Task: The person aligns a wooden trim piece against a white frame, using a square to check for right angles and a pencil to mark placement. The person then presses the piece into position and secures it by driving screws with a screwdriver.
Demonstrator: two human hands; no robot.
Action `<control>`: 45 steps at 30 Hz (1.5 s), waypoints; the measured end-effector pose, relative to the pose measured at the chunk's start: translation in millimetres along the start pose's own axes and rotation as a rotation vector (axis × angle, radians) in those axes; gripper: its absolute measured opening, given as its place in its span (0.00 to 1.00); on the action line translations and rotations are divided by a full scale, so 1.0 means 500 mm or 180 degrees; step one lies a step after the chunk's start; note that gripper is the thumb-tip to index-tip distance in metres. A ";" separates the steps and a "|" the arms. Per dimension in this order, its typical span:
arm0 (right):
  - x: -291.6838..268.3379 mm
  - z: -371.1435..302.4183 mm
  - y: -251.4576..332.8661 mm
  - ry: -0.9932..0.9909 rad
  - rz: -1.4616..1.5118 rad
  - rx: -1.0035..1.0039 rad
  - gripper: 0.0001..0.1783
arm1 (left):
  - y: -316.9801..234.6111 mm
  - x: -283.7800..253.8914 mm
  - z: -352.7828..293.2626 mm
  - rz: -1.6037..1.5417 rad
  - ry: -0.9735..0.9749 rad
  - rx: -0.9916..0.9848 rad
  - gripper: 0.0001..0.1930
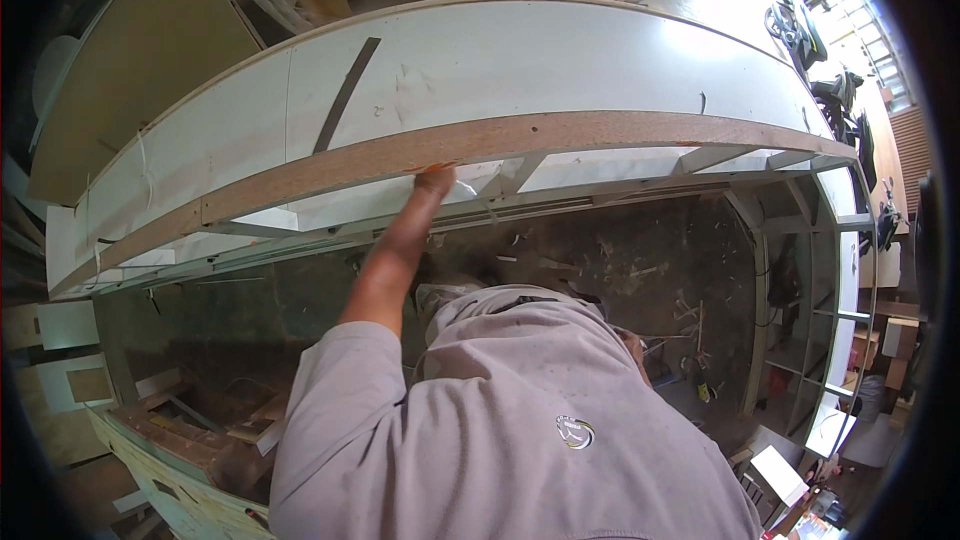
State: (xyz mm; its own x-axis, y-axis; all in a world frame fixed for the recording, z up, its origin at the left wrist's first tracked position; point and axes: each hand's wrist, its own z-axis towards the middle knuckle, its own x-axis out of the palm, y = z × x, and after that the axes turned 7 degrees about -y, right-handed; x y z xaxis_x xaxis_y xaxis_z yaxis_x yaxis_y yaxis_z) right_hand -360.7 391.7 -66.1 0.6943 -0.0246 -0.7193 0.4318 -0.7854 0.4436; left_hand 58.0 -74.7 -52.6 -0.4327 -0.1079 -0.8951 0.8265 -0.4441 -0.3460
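At the wooden rail's (480, 143) near edge, the left hand (435, 180) appears in contact, finger closure indeterminable; crosspieces (525, 172) and white panel (560, 60) appear fitted; remaining work is not evident.

Daylight glares upper right — floor (250, 310) dim, edges bowed (corners black).

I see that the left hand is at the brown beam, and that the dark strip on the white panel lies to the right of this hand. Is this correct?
Not quite: in the head view, the dark strip on the white panel lies to the left of the left hand, not to the right. The hand is indeed at the brown beam.
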 end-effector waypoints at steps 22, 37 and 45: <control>0.006 0.011 0.228 0.0165 0.0374 0.0103 0.31 | 0.029 -0.163 -0.504 -0.0137 0.1167 -0.1596 0.11; 0.290 -0.255 0.323 0.0066 0.0183 0.0004 0.31 | 0.219 -0.317 -0.447 0.0007 -0.0503 -0.0438 0.15; 0.413 -0.565 0.413 -0.0598 0.0188 -0.0076 0.34 | 0.331 -0.257 -0.338 -0.0046 -0.0205 0.1081 0.08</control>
State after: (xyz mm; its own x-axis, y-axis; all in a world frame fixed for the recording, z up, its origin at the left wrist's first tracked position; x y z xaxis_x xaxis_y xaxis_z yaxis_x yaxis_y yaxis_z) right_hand 34.3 398.9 28.1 0.6000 -0.1868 -0.7779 0.4086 -0.7644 0.4987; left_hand 311.2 16.0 -42.5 -0.4744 -0.1506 -0.8673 0.6577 -0.7155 -0.2355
